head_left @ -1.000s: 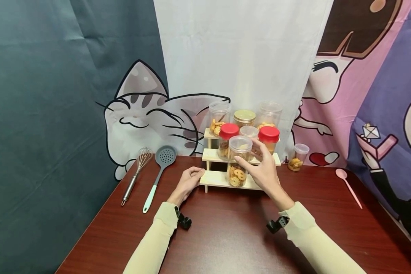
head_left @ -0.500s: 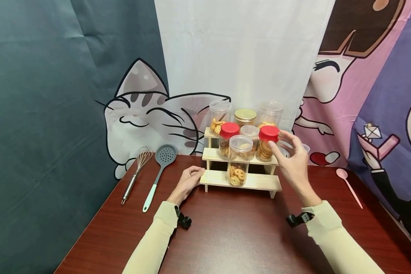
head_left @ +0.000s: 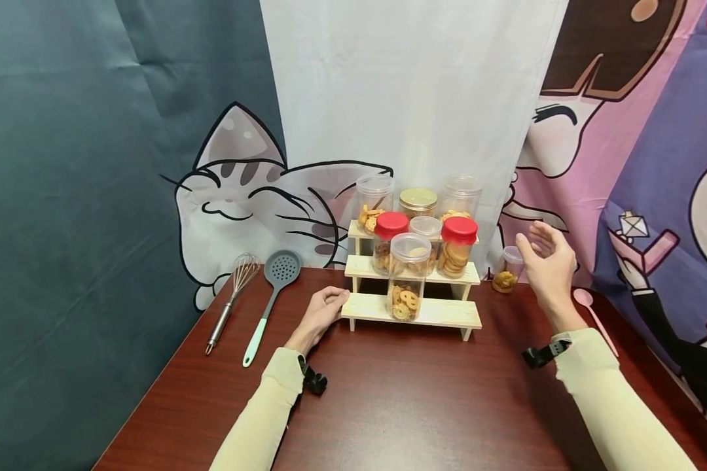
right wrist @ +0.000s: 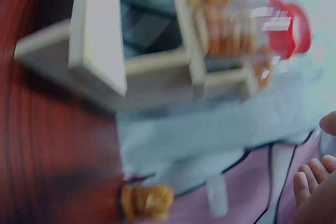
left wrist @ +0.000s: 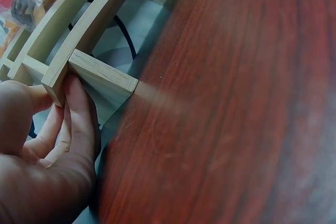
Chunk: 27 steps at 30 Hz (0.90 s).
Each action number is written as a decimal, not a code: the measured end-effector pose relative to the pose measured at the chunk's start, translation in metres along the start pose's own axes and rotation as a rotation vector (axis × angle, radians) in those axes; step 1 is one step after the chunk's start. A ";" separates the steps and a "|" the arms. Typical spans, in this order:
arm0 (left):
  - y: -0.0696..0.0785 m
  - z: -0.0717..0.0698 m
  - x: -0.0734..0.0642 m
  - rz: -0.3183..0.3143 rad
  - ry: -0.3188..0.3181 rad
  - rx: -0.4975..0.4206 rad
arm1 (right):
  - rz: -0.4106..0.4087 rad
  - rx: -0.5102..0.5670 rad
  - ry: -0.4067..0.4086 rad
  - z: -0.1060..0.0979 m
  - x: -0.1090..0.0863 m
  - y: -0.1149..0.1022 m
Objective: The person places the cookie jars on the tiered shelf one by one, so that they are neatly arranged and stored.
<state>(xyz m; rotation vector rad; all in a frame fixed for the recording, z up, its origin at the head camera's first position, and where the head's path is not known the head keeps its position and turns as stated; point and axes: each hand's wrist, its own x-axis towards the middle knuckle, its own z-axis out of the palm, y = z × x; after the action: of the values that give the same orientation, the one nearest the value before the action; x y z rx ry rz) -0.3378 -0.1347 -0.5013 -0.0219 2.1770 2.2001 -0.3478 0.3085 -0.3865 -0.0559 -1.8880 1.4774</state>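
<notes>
My left hand (head_left: 320,314) pinches the left end of the bottom step of a wooden tiered stand (head_left: 448,313); in the left wrist view the thumb lies above the board (left wrist: 63,72) and the fingers beneath. My right hand (head_left: 549,265) is raised off to the right of the stand, fingers loosely bent around nothing. Closest to it is a small clear jar (head_left: 507,278) of snacks on the table. A clear-lidded jar (head_left: 406,281) of cookies stands on the bottom step. Two red-lidded jars (head_left: 456,248) flank a smaller clear-lidded one (head_left: 425,229) on the middle step.
Two tall clear jars (head_left: 374,196) and a gold-lidded jar (head_left: 417,201) fill the top step. A whisk (head_left: 231,304) and a slotted turner (head_left: 271,294) lie at left. A pink spoon (head_left: 589,307) lies behind my right forearm. A printed curtain hangs behind the table.
My right hand has let go of the jar on the bottom step and moved right, past the stand. The left hand keeps its hold on the stand.
</notes>
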 end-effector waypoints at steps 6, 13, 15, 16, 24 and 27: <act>-0.002 -0.002 0.000 -0.003 0.003 0.017 | 0.135 -0.215 -0.040 -0.008 0.012 0.032; -0.001 -0.002 0.000 0.005 0.004 0.027 | 0.202 -0.345 -0.160 -0.011 0.014 0.060; -0.001 -0.002 0.000 0.006 0.003 0.024 | 0.214 -0.370 -0.176 -0.009 0.014 0.067; -0.002 -0.002 0.000 0.005 0.001 0.022 | 0.219 -0.382 -0.183 -0.007 0.014 0.070; -0.002 -0.001 0.001 0.002 0.001 0.029 | 0.224 -0.437 -0.212 -0.001 0.014 0.078; -0.003 -0.002 0.002 0.010 0.003 0.024 | 0.218 -0.454 -0.216 0.001 0.014 0.079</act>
<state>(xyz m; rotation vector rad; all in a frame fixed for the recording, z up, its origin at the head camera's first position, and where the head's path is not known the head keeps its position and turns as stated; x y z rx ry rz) -0.3392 -0.1362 -0.5043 -0.0136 2.2096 2.1803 -0.3895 0.3409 -0.4473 -0.3343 -2.4296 1.1976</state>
